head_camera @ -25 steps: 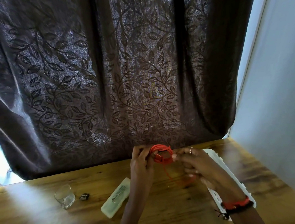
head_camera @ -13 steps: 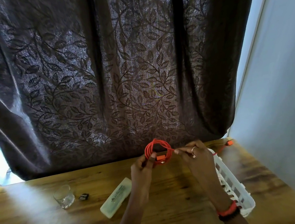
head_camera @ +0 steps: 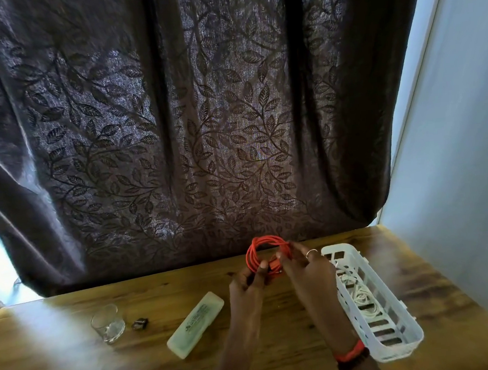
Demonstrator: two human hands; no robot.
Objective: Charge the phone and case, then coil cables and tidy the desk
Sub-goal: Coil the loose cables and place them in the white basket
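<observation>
Drawn in from the far corner, the tail of the orange cable (head_camera: 264, 249) now joins its tight round coil above the worktop (head_camera: 75, 358). The left hand (head_camera: 246, 284) pinches the coil's bottom, and the right hand (head_camera: 304, 267) pinches its right side.

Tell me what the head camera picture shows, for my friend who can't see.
The left hand and right hand hold a coiled orange cable above a wooden desk, before a dark leafy curtain. A white basket holding white cable sits on the right; a glass and a pale green case lie on the left.
</observation>
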